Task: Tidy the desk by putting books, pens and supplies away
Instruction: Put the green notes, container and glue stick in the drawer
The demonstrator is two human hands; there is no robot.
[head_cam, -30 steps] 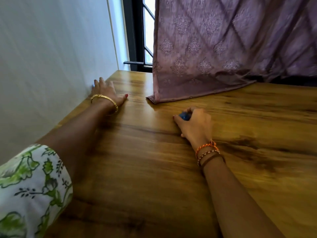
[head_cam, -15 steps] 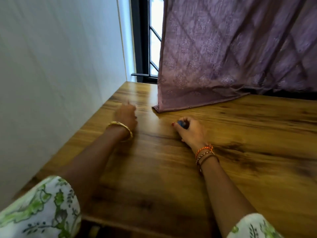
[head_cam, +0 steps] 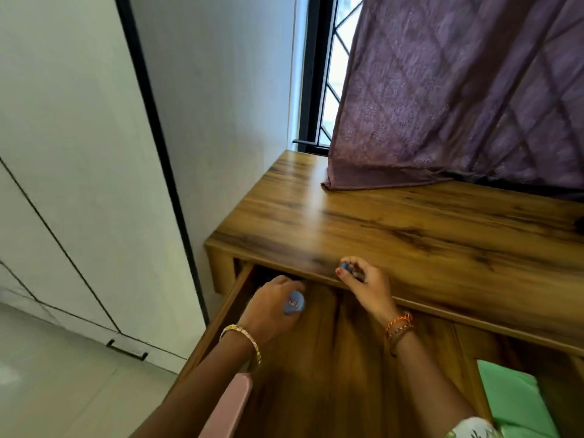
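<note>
Reaching into open drawer (head_cam: 316, 358) below desk (head_cam: 410, 222) edge: left hand (head_cam: 268, 311) grips light-blue tube (head_cam: 294, 302), likely light, rigid, smooth; hold mid-body. Right hand (head_cam: 366, 282) at drawer's back pinches small blue piece (head_cam: 343, 265), probably light, droppable.

A mauve curtain (head_cam: 458, 96) hangs over a bright barred window (head_cam: 331, 74), beside pale walls (head_cam: 221, 90) and a tiled floor (head_cam: 63, 374).

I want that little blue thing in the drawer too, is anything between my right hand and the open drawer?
Nothing visible. The right hand pinches the small blue item at the desk's front edge, just above the open drawer, where the left hand grips a light blue object.
</note>
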